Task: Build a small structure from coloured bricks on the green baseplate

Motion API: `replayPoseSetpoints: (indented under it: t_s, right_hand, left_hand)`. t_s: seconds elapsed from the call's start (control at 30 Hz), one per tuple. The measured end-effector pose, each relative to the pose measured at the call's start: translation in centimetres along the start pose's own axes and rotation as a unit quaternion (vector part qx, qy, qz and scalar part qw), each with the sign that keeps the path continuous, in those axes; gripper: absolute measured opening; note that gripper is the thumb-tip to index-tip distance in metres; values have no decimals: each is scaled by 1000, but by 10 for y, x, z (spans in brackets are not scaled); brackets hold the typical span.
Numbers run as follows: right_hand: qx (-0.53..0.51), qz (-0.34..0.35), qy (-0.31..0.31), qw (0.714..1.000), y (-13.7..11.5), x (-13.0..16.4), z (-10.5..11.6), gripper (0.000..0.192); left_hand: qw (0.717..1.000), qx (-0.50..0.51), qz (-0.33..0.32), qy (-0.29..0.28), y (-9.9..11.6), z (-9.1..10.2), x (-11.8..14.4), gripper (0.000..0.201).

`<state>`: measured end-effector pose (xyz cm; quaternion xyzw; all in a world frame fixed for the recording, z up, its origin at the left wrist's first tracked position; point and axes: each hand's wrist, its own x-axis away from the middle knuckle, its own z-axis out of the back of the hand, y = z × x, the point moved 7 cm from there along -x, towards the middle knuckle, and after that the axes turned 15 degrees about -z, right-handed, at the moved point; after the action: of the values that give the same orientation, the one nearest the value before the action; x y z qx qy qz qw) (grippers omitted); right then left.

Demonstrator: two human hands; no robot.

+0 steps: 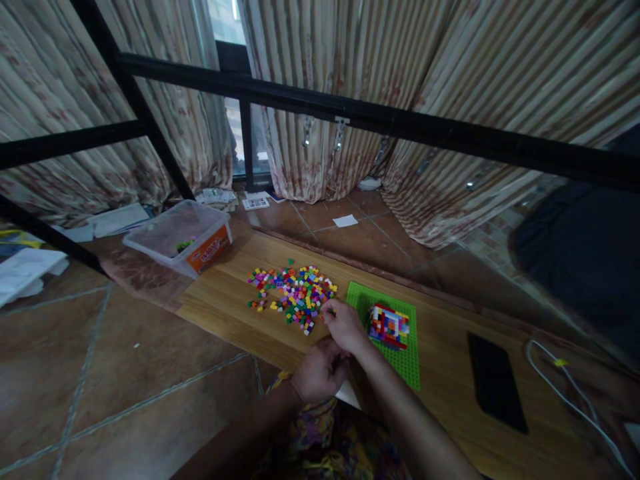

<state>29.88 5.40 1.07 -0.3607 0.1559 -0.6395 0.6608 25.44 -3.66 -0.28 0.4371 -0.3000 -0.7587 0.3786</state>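
Note:
A heap of small multicoloured building bricks (305, 293) lies spread on the wooden board. At its right edge is my right hand (346, 325), its thumb and fingers pinched together by the outermost bricks. Whatever sits between those fingertips is too small to make out. Closer to my body, my left hand (321, 371) is curled closed just below my right wrist, and its contents are hidden. To the right of my right hand, a green studded baseplate (411, 363) carries a block-like build of coloured bricks (389, 325).
A clear plastic box (165, 230) with an orange label stands at the board's far left end. On the wooden board (445, 400), a black flat object (497, 381) and a white cable (560, 393) lie to the right. A black metal frame (360, 110) crosses before the curtains.

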Motion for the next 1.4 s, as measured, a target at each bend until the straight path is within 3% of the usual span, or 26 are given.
replayPoseSetpoints:
  t_s: [0.17,0.4,0.6,0.8,1.0,1.17,1.4]
  right_hand:
    - [28,15,-25,999,-8,-2,-7,20]
    - [-51,18,-41,998,1,-1,-12,24]
    - [-75,20,-18,997,10,1,-9,21]
    - [-65,50,-10,997,2,13,-2,16]
    - [8,50,-76,996,-10,19,-16,5]
    - [107,42,-68,991,-18,14,-22,12]
    - [129,49,-62,988,-15,14,-22,14]
  left_hand:
    - [1000,9,-11,-9,3,1,-1,13]
    - [1000,19,-16,-14,2,-2,0,15]
    - [999,21,-27,-17,5,-2,0,18]
    - [999,-3,-45,-27,5,-3,1,15]
    - [997,-22,-52,-46,0,-10,5,15]
    - [998,-7,-46,-44,-1,-10,6,18]
    - [995,-41,-49,-71,-1,-15,8,15]
